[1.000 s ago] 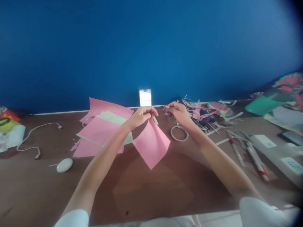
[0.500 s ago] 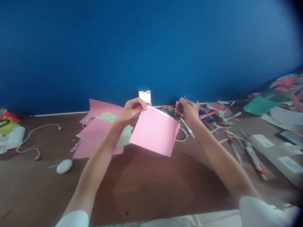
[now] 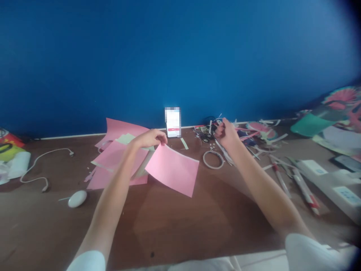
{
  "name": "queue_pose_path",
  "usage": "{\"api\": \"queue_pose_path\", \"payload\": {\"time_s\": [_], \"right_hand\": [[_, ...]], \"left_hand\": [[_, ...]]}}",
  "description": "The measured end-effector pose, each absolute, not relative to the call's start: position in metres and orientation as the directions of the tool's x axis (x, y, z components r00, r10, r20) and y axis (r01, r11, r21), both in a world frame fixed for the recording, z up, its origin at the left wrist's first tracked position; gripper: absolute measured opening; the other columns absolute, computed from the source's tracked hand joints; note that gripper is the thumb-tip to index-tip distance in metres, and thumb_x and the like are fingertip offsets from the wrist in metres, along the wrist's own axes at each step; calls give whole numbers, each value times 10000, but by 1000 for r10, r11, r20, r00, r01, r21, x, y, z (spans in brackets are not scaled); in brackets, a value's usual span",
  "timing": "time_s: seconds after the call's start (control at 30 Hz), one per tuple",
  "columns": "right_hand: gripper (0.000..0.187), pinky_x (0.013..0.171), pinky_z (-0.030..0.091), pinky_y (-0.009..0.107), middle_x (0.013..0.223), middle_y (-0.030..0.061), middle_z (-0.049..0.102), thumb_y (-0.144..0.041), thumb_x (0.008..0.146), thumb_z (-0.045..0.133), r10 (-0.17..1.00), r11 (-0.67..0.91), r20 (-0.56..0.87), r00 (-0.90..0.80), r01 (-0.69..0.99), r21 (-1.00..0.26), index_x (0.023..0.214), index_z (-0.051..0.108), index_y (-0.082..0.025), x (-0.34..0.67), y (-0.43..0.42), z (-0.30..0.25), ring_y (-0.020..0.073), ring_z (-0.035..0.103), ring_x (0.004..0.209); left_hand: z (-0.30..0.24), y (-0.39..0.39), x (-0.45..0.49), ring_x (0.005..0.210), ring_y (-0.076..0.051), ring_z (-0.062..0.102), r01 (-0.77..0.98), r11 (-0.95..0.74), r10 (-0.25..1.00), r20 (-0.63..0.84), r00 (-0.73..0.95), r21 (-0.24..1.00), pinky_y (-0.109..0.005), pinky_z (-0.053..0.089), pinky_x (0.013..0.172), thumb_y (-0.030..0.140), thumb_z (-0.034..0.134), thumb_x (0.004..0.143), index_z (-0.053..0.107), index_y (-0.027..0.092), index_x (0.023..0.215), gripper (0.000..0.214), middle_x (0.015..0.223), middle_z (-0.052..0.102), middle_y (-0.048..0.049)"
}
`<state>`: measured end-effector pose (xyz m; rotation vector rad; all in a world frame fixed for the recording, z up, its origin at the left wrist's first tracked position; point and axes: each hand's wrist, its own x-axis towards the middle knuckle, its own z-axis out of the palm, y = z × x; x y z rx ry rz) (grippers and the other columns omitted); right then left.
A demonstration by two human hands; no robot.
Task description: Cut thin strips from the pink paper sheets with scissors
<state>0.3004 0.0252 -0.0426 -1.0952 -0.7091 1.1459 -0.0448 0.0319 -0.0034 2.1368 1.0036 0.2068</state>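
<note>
My left hand (image 3: 149, 139) pinches the top left corner of a pink paper sheet (image 3: 172, 169), which hangs tilted just above the brown table (image 3: 175, 226). My right hand (image 3: 227, 133) is closed in a fist at the back of the table, over a tangle of paper strips and cables (image 3: 208, 131). A thin metal tool (image 3: 224, 151), possibly scissors, sticks out below that fist. A white ring (image 3: 213, 159) lies on the table between the sheet and my right wrist.
A pile of pink and pale green sheets (image 3: 118, 158) lies left of the held sheet. A phone (image 3: 173, 122) leans on the blue wall. A white mouse (image 3: 77, 198) and cable (image 3: 42, 163) sit left. Pens (image 3: 304, 192), a power strip (image 3: 332, 182) and colourful paper cut-outs (image 3: 332, 113) fill the right.
My right hand let go of the pink sheet and drew back right toward the scraps. My left hand lowered the sheet and shifted it left, so it now hangs by one corner.
</note>
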Motion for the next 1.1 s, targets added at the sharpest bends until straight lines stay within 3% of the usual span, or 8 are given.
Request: {"api": "queue_pose_path", "payload": {"time_s": [0.17, 0.23, 0.37, 0.47, 0.6, 0.73, 0.9, 1.1], "right_hand": [[220, 412, 409, 148, 765, -33, 677, -164, 711, 655, 926, 104, -79, 370, -451, -887, 881, 531, -229, 297, 21, -36, 64, 580, 543], [286, 429, 425, 155, 850, -13, 698, -131, 693, 632, 940, 60, -112, 323, -478, -876, 948, 552, -233, 297, 20, -35, 73, 603, 585], [161, 368, 373, 188, 618, 18, 630, -332, 798, 573, 948, -115, -251, 197, -522, -845, 755, 567, -177, 296, 20, -37, 87, 521, 462], [113, 383, 371, 173, 646, 16, 653, -281, 754, 628, 955, -27, -165, 248, -480, -877, 770, 591, -176, 292, 20, -41, 74, 519, 479], [449, 452, 412, 160, 943, 11, 720, -76, 576, 695, 976, 61, -21, 217, -364, -929, 995, 632, -221, 288, 19, -42, 79, 598, 630], [165, 432, 409, 180, 845, 44, 716, -218, 689, 650, 975, -58, -137, 174, -399, -915, 847, 661, -170, 289, 19, -42, 88, 584, 588], [206, 382, 362, 203, 561, 2, 601, -331, 776, 613, 972, -37, -135, 194, -441, -897, 640, 540, -195, 288, 19, -43, 92, 504, 463], [376, 334, 275, 187, 397, -49, 401, -414, 802, 598, 977, 15, -76, 199, -421, -907, 545, 422, -204, 285, 17, -42, 60, 330, 351]], "left_hand": [[-9, 33, -49, 909, -188, 640, 681, -301, 646, -382, 661, 668, -257, 475, 724, 108, 525, 669, 622, 195, 1025, 379, 948, 704, -51], [-13, 32, -45, 904, -195, 642, 710, -297, 641, -418, 644, 638, -251, 471, 705, 152, 559, 688, 617, 199, 1045, 365, 965, 700, -57], [-23, 25, -21, 932, -206, 625, 697, -412, 658, -338, 673, 586, -269, 474, 762, 340, 636, 723, 611, 183, 1084, 394, 1054, 665, -82], [-33, 10, 6, 1120, -244, 548, 642, -561, 621, -247, 744, 523, -330, 445, 908, 491, 634, 737, 557, 209, 1204, 551, 1263, 567, -101], [-45, -16, 36, 1357, -391, 270, 717, -640, 619, -368, 694, 276, -509, 357, 1025, 540, 723, 625, 359, 188, 1406, 931, 1480, 311, -187], [-47, -34, 46, 1398, -450, 131, 762, -629, 643, -448, 621, 154, -638, 304, 1018, 532, 727, 633, 267, 181, 1452, 1003, 1553, 134, -206], [-43, -47, 45, 1369, -474, 221, 819, -567, 728, -408, 551, 94, -560, 428, 935, 519, 702, 675, 342, 166, 1409, 891, 1532, 192, -226], [-40, -51, 46, 920, -358, 636, 920, -392, 877, -308, 367, -20, -405, 508, 743, 546, 651, 724, 587, 94, 1174, 641, 1126, 610, -249]]}}
